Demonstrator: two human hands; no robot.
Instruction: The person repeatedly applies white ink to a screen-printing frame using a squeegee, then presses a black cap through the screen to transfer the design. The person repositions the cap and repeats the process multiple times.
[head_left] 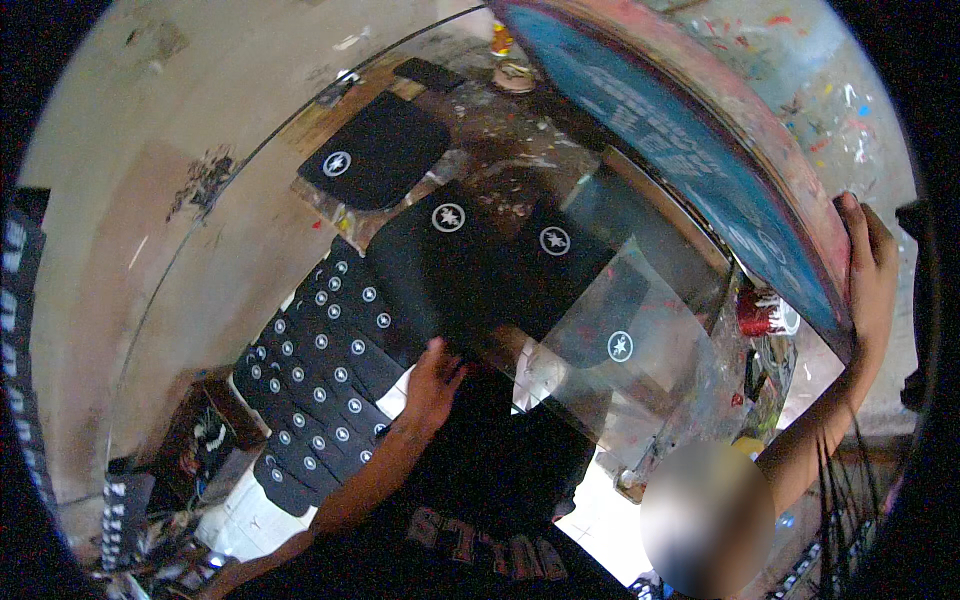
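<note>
My right hand (872, 255) grips the edge of a screen-printing frame (815, 195), which stands raised and tilted at the right with its blue mesh (640, 110) facing the table. In the middle, my left hand (432, 382) is at the near edge of a black fabric piece (425, 265) bearing a white round emblem; its fingers look apart. Beside that piece lies another black piece (535, 285) with the same emblem. A clear sheet (670, 320) to the right shows one emblem (620, 346) too. Farther back is a black piece (385, 150) with a printed emblem.
Several rows of black printed pieces (320, 380) spread at the left, below the table's edge. A red paint-smeared tub (768, 312) stands under the frame's right end. A round container (514, 76) and a dark flat object (430, 73) sit at the back. Paint spots mark the wall (790, 60).
</note>
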